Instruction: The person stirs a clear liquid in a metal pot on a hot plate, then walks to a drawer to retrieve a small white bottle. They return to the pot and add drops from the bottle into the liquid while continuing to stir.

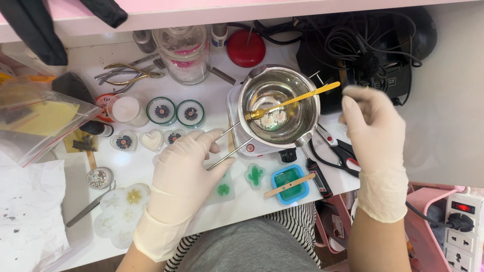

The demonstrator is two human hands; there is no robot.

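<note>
Head view: gloved left hand (184, 168) pinches the wire handle (229, 147) of a round steel melting pot (279, 107) sitting on a small white warmer (238, 132). Gloved right hand (370, 123) pinches a long yellow stirring stick (297, 99) resting in the pot; red-handled scissors (339, 153) lie right.

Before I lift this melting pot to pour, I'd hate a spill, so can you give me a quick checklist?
1. Left hand gripping the wire handle: ok.
2. Right hand holding the yellow stirrer: ok, though it rests inside the pot.
3. Pot seated on the small white heater: ok.
4. Contents fully melted: cannot tell.
5. Blue mould free: not ok, a wooden stick lies across it.
6. Scissors clear of the spout: not ok.
</note>
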